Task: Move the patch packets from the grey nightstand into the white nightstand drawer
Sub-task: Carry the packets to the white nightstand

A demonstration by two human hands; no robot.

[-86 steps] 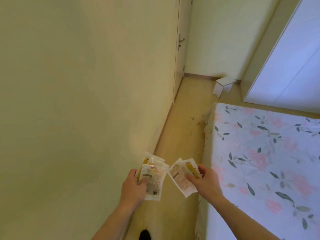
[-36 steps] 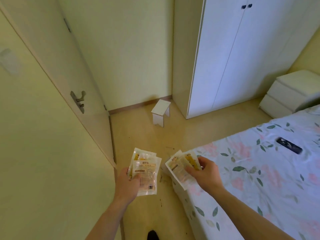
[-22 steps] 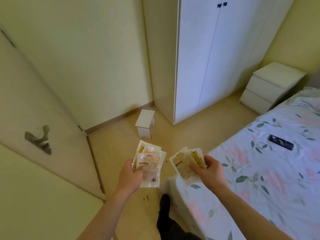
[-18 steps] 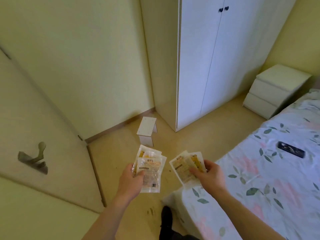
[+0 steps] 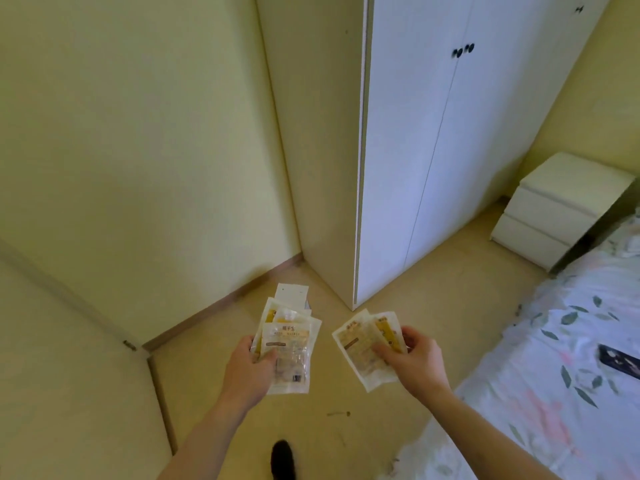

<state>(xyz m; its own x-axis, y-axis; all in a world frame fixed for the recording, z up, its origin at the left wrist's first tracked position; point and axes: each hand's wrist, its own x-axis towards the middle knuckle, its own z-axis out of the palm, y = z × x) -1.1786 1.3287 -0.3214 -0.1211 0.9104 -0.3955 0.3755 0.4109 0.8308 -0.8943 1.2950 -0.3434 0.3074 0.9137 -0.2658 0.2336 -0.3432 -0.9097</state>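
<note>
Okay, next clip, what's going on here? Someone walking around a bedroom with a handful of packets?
A person stands in a bedroom carrying patch packets in both hands. The left hand grips a fanned stack of packets, and the right hand pinches another small stack. The white nightstand stands ahead to the right, between the wardrobe and the bed, with its drawers closed. No packet has been put away yet.
</note>
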